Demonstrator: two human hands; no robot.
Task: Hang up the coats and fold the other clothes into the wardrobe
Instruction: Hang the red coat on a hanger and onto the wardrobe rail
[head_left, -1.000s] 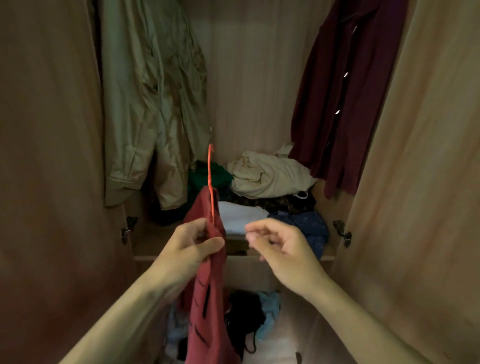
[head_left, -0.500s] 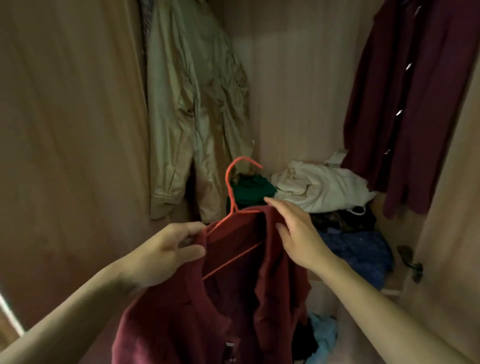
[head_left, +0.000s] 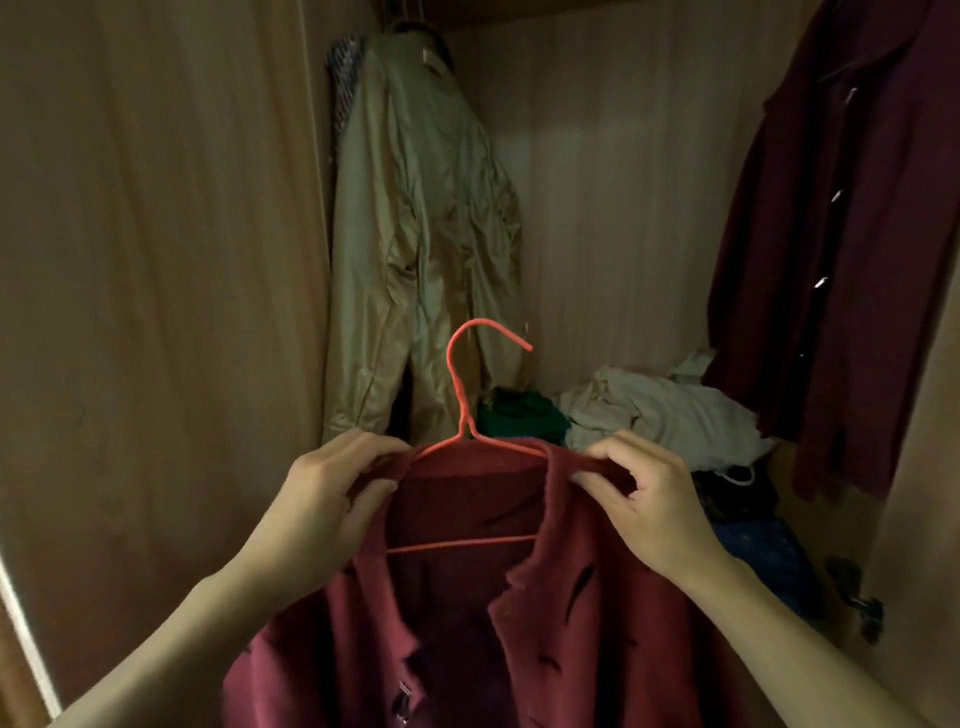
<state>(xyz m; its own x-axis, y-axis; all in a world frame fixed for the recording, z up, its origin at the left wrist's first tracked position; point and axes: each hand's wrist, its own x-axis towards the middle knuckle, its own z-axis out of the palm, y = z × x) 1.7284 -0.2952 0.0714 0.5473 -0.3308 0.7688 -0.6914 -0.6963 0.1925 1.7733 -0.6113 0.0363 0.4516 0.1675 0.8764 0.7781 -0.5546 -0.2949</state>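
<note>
A dark red coat hangs on an orange wire hanger, held up in front of the open wardrobe. My left hand grips the coat's left shoulder over the hanger end. My right hand pinches the right shoulder by the collar. The hanger's hook points up and to the right, free of any rail. The coat's front faces me, open at the collar.
A beige jacket hangs at the back left, a maroon coat at the right. A shelf holds a heap: a green garment, pale cloth, blue fabric. A wardrobe door stands at left, a door handle at right.
The coat turned from edge-on to face me and rose. My right hand came in and took the right shoulder. The view tilted up and left.
</note>
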